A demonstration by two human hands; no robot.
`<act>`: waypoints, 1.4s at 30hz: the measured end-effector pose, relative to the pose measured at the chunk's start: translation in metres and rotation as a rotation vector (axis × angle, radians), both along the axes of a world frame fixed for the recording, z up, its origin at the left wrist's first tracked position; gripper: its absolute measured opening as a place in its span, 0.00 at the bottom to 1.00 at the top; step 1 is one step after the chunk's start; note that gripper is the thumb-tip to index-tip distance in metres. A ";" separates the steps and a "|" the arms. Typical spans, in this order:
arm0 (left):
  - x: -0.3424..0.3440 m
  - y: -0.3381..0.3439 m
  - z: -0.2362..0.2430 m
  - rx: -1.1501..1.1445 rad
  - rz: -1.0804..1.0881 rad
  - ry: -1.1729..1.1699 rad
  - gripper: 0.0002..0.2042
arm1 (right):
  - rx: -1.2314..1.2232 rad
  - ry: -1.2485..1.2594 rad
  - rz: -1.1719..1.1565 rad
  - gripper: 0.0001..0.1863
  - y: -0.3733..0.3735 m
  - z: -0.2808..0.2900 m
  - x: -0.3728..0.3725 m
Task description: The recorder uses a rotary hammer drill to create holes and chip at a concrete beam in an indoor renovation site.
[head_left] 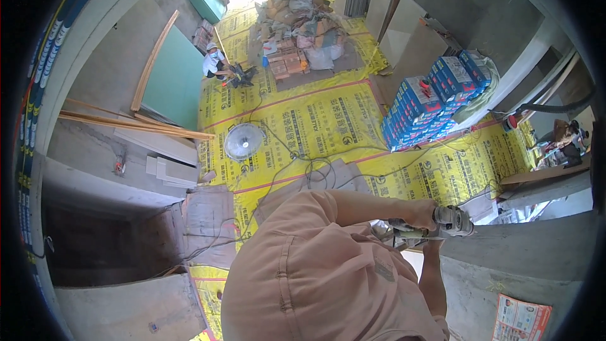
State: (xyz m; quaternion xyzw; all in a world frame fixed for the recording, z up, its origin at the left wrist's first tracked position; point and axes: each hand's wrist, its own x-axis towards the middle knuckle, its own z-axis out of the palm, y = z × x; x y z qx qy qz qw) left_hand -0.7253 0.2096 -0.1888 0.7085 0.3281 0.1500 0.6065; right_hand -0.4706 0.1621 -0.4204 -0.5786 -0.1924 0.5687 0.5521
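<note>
Both of my arms reach to the right, past my brown shirt (315, 259). My left hand (421, 213) is wrapped round the body of a handheld power tool; its grey, rounded end (453, 221) points right, close to the grey wall. A greenish part of it shows below my wrist. Just beneath the tool, my right hand (433, 247) is raised against a thin, pale edge. Its fingers are mostly hidden, so what it grips cannot be made out. A white surface (414, 260) shows between my right forearm and my shirt.
Yellow printed sheeting (328, 120) covers the floor, with cables (309, 167) looped across it. A round fan (245, 141) stands left, blue boxes (420, 110) are stacked right, and a rubble heap (303, 22) lies far off. One person (216, 63) crouches at far left; another (565, 139) is at right.
</note>
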 end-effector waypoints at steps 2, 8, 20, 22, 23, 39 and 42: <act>0.003 0.000 -0.003 0.009 0.003 0.000 0.14 | 0.033 -0.074 0.121 0.21 -0.003 -0.010 0.001; -0.004 0.001 0.003 0.033 -0.011 0.012 0.14 | 0.126 -0.292 0.490 0.21 0.009 -0.036 0.010; -0.014 0.008 0.026 0.245 0.018 0.054 0.29 | 0.221 -0.890 0.460 0.21 0.013 -0.087 0.014; -0.019 0.012 0.015 0.101 -0.024 0.086 0.17 | 0.163 -0.982 0.290 0.21 0.029 -0.090 -0.010; -0.015 0.015 0.015 0.051 -0.076 0.136 0.13 | 0.125 -1.015 0.206 0.21 0.013 -0.097 -0.006; 0.002 0.004 0.011 -0.055 -0.024 -0.041 0.07 | -0.095 -1.026 0.038 0.20 0.017 -0.072 -0.014; 0.002 0.003 0.018 -0.081 0.015 -0.044 0.08 | -0.055 -1.011 0.032 0.20 0.024 -0.058 -0.021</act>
